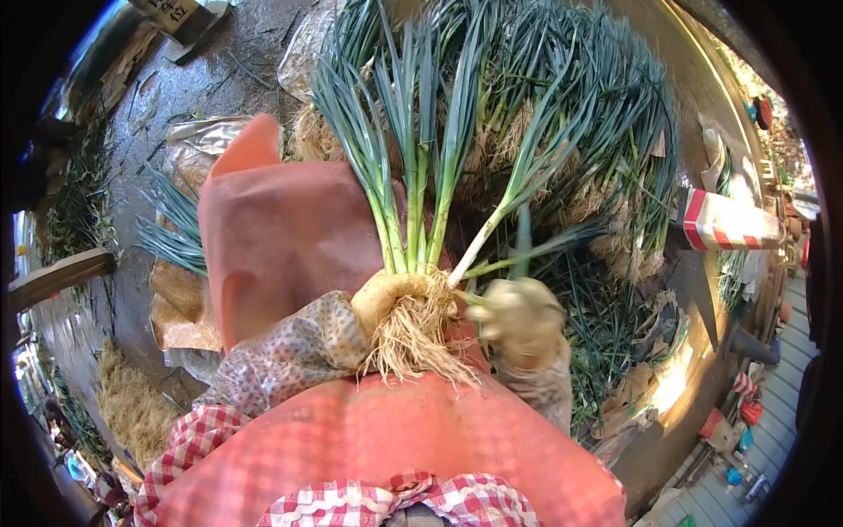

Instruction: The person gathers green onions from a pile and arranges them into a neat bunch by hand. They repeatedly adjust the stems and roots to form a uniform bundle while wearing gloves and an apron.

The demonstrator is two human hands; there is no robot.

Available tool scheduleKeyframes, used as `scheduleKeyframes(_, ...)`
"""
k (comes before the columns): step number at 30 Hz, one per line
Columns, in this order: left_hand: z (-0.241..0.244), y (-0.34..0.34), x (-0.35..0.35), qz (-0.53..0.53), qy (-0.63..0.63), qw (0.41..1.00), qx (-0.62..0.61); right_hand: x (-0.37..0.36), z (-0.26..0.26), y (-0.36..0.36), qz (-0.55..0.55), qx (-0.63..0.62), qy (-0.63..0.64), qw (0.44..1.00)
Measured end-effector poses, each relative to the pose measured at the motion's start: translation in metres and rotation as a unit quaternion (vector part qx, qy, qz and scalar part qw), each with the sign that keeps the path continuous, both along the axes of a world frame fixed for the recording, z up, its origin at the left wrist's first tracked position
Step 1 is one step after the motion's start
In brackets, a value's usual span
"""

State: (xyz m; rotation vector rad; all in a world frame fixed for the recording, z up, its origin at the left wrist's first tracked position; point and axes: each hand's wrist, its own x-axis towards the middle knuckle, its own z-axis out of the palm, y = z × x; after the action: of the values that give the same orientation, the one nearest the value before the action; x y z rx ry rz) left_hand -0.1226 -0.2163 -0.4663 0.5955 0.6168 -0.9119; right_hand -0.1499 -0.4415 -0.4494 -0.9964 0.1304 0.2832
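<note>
My left hand [375, 298], in a pale glove, is closed around the base of a bunch of leek-like plants [416, 230]. Their green leaves fan out away from me, and a tuft of pale roots [411, 339] hangs over the orange waterproof apron [388, 421] on my lap. One stalk [490, 234] in the bunch leans out to the right. To the right of the roots, my gloved right hand [523, 319] is blurred by motion. It grips a thin yellowish-green leaf [507, 265] that sticks out beside the bunch; the leaf's lower end is unclear.
A large heap of the same plants [593, 99] lies ahead and to the right. Loose green leaves [606, 336] litter the ground at my right. On the left are a few plants [172, 221], brown sacking [181, 309], a wooden plank [62, 278] and a pile of root trimmings [132, 402].
</note>
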Motion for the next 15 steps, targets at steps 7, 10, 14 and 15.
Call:
scheduleKeyframes(7,-0.02,0.006,-0.003,0.029,0.014,0.988,-0.15,-0.083,-0.05,-0.123,-0.06,-0.404,0.24,0.881)
scheduleKeyframes(10,-0.016,0.006,-0.006,0.039,-0.01,0.982,-0.185,-0.049,-0.049,-0.04,0.022,-0.267,0.209,0.941)
scheduleKeyframes(14,0.002,0.008,-0.007,0.065,-0.035,0.973,-0.22,0.013,-0.04,0.027,0.012,0.037,0.074,0.996)
scheduleKeyframes(15,0.005,0.01,-0.007,0.065,-0.037,0.969,-0.234,0.021,-0.037,0.03,0.017,0.109,0.103,0.989)
